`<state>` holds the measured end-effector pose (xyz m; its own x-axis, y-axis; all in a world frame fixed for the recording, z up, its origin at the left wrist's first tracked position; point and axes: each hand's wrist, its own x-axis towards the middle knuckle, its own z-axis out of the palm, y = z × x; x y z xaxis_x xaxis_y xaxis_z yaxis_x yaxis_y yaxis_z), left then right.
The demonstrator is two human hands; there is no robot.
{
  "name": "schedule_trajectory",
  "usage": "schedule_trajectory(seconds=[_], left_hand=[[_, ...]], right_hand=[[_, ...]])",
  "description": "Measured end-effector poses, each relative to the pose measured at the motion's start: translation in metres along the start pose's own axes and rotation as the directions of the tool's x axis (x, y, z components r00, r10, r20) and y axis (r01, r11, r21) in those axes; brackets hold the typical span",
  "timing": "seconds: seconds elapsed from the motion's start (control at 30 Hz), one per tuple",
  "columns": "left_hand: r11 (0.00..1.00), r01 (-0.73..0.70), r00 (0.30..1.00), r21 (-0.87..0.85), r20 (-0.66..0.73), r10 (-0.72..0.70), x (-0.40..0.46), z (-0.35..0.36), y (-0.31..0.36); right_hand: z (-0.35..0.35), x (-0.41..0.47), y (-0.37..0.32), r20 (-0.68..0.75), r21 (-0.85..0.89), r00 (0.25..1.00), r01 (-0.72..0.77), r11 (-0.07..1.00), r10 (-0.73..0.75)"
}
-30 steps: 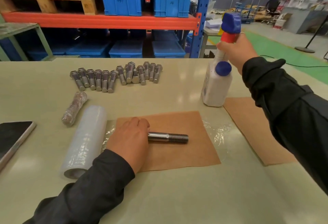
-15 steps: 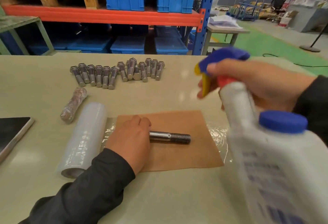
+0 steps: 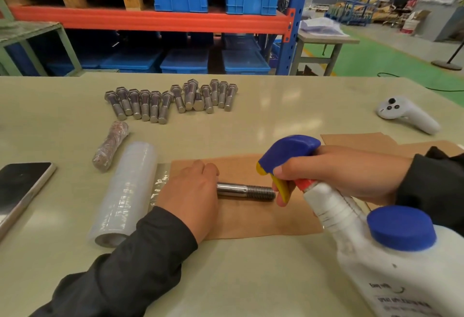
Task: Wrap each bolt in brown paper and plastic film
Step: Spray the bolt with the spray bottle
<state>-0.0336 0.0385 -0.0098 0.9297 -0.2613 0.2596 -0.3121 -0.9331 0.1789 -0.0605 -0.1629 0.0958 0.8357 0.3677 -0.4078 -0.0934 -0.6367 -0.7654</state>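
Left hand [image 3: 190,197] grips head of silver steel bolt [image 3: 247,191] on brown paper sheet [image 3: 261,218]; right hand [image 3: 339,173] clutches white spray bottle [image 3: 376,254], nozzle beside threads.

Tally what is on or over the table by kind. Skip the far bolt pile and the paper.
Bolt: 1
Wrapped bolt: 1
Film roll: 1
Phone: 1
Controller: 1
Spray bottle: 1
Total: 6

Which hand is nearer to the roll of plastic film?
Left. The left hand rests on the brown paper just beside the roll of plastic film, covering the head end of the bolt. The right hand grips the spray bottle beyond the bolt's threaded tip.
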Motion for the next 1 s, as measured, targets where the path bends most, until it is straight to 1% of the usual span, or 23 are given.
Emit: schedule_trajectory(seconds=[0.17,0.23,0.3,0.37,0.43,0.5,0.57,0.63,0.73,0.83,0.9,1.0], left_hand=[[1.000,0.004,1.000,-0.016,0.009,-0.004,-0.001,-0.001,0.000],[1.000,0.004,1.000,-0.015,0.008,-0.004,-0.001,-0.001,0.000],[1.000,0.001,1.000,-0.012,0.013,-0.001,-0.001,0.000,0.000],[1.000,0.002,1.000,-0.004,0.018,-0.002,-0.001,0.000,0.000],[1.000,0.001,1.000,0.013,0.017,-0.002,-0.001,0.001,0.000],[1.000,0.003,1.000,0.020,0.020,-0.004,-0.001,0.001,0.000],[1.000,0.000,1.000,0.027,0.019,0.000,-0.001,0.001,0.001],[1.000,-0.003,1.000,0.028,0.011,0.002,-0.001,0.002,0.001],[1.000,-0.004,1.000,0.026,0.013,0.004,-0.001,0.002,0.000],[1.000,-0.003,1.000,0.024,0.019,0.003,0.000,0.002,0.000],[1.000,-0.006,1.000,0.029,0.019,0.006,0.000,0.003,0.000],[1.000,-0.007,1.000,0.025,0.018,0.007,0.001,0.003,-0.001]], right_hand=[[-0.003,0.000,0.003,0.022,-0.035,1.000,0.015,0.999,-0.014],[-0.007,-0.002,0.001,0.002,-0.048,1.000,0.017,0.999,-0.017],[-0.016,-0.005,-0.005,-0.088,-0.040,0.995,0.041,0.998,-0.044],[-0.032,-0.005,-0.015,-0.244,-0.025,0.964,0.105,0.994,-0.107],[-0.053,-0.001,-0.022,-0.445,-0.064,0.881,0.147,0.987,-0.160],[-0.076,0.008,-0.025,-0.625,-0.157,0.758,0.110,0.981,-0.185],[-0.097,0.022,-0.022,-0.735,-0.224,0.643,0.070,0.972,-0.216],[-0.115,0.041,-0.015,-0.789,-0.262,0.560,0.068,0.963,-0.254],[-0.135,0.070,0.000,-0.816,-0.309,0.489,0.083,0.947,-0.309],[-0.146,0.091,0.010,-0.860,-0.253,0.414,0.158,0.954,-0.297],[-0.151,0.102,0.012,-0.880,-0.222,0.383,0.193,0.956,-0.281],[-0.152,0.115,0.012,-0.890,-0.214,0.360,0.215,0.953,-0.281]])
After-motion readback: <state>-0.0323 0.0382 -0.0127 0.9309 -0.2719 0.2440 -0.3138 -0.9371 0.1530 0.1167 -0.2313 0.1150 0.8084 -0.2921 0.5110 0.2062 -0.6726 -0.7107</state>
